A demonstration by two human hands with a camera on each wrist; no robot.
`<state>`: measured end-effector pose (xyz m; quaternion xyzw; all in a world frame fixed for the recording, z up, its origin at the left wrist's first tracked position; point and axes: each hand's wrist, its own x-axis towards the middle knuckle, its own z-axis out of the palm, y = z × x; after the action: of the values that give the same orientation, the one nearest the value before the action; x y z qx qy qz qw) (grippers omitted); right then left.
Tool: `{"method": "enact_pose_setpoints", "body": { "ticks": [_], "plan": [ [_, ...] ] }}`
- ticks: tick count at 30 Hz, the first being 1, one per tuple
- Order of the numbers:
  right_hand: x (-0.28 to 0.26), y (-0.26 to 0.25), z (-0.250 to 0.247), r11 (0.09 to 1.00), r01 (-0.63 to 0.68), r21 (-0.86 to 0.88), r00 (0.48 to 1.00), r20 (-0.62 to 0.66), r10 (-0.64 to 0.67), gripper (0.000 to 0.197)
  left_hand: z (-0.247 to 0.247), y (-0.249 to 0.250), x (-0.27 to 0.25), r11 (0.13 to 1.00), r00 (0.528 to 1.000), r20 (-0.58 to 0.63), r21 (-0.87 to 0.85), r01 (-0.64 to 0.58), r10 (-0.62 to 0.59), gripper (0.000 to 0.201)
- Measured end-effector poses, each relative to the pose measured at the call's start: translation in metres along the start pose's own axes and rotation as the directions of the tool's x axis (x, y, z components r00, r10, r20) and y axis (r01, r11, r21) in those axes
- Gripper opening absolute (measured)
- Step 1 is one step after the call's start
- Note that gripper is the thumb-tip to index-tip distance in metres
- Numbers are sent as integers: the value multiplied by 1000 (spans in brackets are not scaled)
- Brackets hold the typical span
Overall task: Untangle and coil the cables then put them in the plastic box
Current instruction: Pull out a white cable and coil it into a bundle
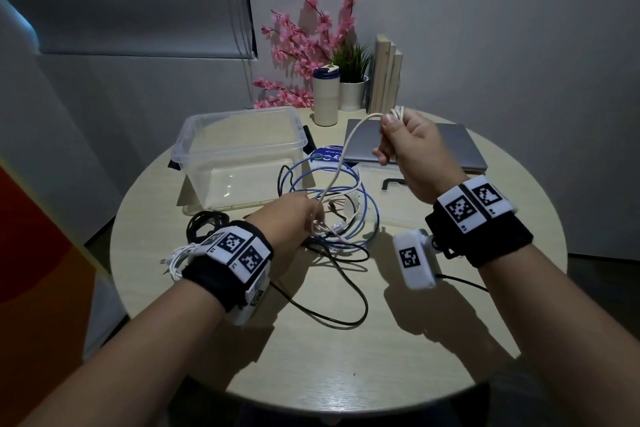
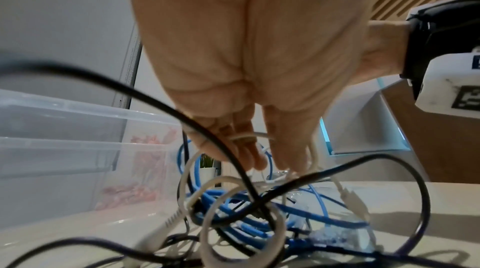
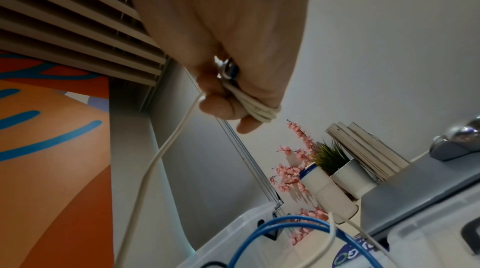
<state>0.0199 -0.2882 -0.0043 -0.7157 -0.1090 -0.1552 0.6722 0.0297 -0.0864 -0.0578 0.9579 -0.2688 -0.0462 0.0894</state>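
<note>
A tangle of cables lies mid-table: a blue cable (image 1: 365, 199), a black cable (image 1: 346, 321) and a white cable (image 1: 341, 163). My right hand (image 1: 408, 146) is raised above the table and grips several coiled loops of the white cable (image 3: 262, 113). From there the cable drops to my left hand (image 1: 298, 215), low over the tangle, where a white strand (image 2: 244, 137) runs between the fingers (image 2: 255, 157). The clear plastic box (image 1: 239, 149) stands empty at the back left. Beside my left wrist lie a coiled black cable (image 1: 204, 222) and a bundled white one (image 1: 180, 256).
The box lid (image 1: 394, 215) lies flat under my right wrist, with a grey laptop (image 1: 460, 149) behind it. A tumbler (image 1: 325, 97), a potted plant (image 1: 351, 94), pink flowers (image 1: 304, 45) and books (image 1: 384, 76) stand at the back. The round table's (image 1: 346, 374) front is bare.
</note>
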Motion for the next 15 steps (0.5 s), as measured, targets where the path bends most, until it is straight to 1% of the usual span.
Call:
{"method": "enact_pose_setpoints", "body": {
  "ticks": [2,3,6,8,11,13,15],
  "plan": [
    [-5,3,0,995,-60,-84,996,57,65,19,-1,-2,-1,999,993,-119,-36,13,-17,14],
    [-8,6,0,987,-88,-136,990,98,101,17,-2,-2,-1,997,983,-179,-76,16,-30,16],
    [-15,18,6,925,-118,-361,953,220,207,23,-7,-4,0,970,952,-297,-243,-5,-69,24],
    [-18,29,13,878,-126,-461,937,235,258,20,-10,-4,1,937,935,-345,-347,-50,-78,26],
    [-19,38,20,860,-137,-492,949,183,256,14,-11,-5,1,893,908,-411,-434,-117,-81,23],
    [-20,39,24,869,-131,-477,958,164,235,17,-12,-6,1,877,875,-477,-453,-160,-87,21],
    [-19,38,27,887,-136,-441,961,158,226,21,-13,-3,0,864,849,-524,-455,-213,-67,20]
  ]
}}
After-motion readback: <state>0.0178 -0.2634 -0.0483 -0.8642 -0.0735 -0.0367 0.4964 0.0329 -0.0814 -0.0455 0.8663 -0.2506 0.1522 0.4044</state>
